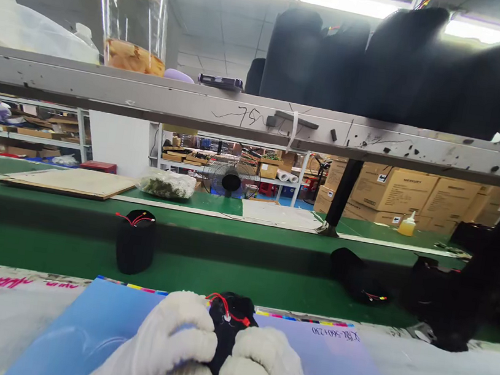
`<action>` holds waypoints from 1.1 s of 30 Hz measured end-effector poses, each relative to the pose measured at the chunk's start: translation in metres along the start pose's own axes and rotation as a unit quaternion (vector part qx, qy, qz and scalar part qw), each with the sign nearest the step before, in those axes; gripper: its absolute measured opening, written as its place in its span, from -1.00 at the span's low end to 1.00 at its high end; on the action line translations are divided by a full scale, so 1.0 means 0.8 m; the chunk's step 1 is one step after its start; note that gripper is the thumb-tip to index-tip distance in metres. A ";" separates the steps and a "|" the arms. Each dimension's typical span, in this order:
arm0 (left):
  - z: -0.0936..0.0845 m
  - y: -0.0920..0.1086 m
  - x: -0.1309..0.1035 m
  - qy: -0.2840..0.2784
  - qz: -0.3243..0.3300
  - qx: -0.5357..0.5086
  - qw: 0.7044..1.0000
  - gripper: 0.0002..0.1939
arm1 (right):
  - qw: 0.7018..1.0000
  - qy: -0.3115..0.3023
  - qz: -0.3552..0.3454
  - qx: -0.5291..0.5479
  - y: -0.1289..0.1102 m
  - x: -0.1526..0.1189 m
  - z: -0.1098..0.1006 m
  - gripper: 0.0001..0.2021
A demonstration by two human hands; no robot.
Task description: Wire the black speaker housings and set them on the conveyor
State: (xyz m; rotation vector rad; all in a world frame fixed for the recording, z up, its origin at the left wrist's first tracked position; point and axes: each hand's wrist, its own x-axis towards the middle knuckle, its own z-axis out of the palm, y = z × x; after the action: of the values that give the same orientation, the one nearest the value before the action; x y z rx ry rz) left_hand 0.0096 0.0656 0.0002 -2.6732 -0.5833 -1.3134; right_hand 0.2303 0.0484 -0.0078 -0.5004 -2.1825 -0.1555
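Note:
A black fabric piece (225, 339) with red wires and a small white connector at its top lies between my hands, over a blue sheet (84, 338). My left hand (179, 345), in a white glove, has its fingers curled onto the left side of the piece. On the opposite side, my right hand (259, 366), also gloved in white, grips with bent fingers. The lower part of the black piece is partly hidden by the gloves.
Beyond the sheet runs a green belt (219, 276) with a black cylinder (135, 246) at left and another black piece (356, 276) at right. A shelf (173, 99) crosses above. A dark post (489, 271) stands at right.

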 end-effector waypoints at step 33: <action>-0.032 -0.012 -0.015 -0.120 -0.304 -0.154 0.933 -0.77 | 0.851 -0.142 0.475 0.175 -0.013 -0.001 -0.031 -0.16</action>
State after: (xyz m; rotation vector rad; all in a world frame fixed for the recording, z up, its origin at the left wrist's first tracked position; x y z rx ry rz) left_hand -0.0195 0.0641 0.0059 -3.0706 -1.4417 -1.2801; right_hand 0.2447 0.0315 0.0072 -1.3744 -1.9081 0.8836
